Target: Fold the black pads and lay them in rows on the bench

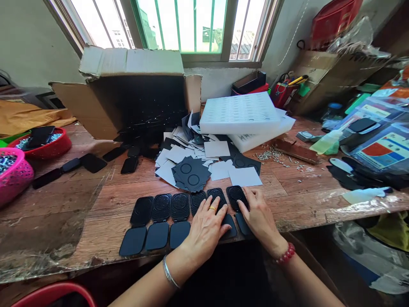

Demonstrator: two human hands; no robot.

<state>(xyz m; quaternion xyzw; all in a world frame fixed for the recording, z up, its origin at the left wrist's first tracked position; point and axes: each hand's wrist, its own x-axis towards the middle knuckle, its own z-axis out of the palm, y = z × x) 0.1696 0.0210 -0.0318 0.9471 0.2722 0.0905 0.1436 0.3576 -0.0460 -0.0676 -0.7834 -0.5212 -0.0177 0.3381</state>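
Note:
A row of black hinged cases (pixel 161 207) lies unfolded along the front of the table, their ringed, ridged halves at the back and smooth halves at the front. My left hand (pixel 206 226) rests with fingers spread over the cases right of the row's middle, fingertips on a ridged half. At the right end, my right hand (pixel 260 219) has its thumb on the last black hinged case (pixel 236 196) and its fingers along that case's right edge. Behind the row lie black cards with ring outlines (pixel 191 174) and loose white cards (pixel 245 176).
An open cardboard box (pixel 131 62) stands at the back left. White foam trays (pixel 239 113) are stacked behind the cards. Small metal parts (pixel 273 155) lie scattered near a brown bar (pixel 297 151). Red (pixel 65 143) and pink baskets (pixel 17 179) sit at left; plastic packets (pixel 380 136) at right.

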